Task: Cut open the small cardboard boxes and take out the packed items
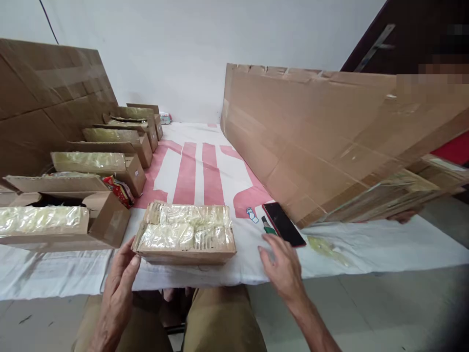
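Observation:
A flat cardboard box [185, 235] wrapped in clear tape lies at the near edge of the table, right in front of me. My left hand [120, 283] rests against its left end, thumb touching the corner, fingers loose. My right hand [282, 269] hovers open over the white cloth to the right of the box, holding nothing. Just beyond its fingertips lie a green-handled tool [267, 226] and a dark phone [284, 224].
A row of open cardboard boxes [98, 166] lines the left side, one holding red packets [119, 189]. A large cardboard sheet [330, 142] leans at the right, with another person's hand [403, 215] under stacked boxes. The white cloth [198, 166] bears red stripes.

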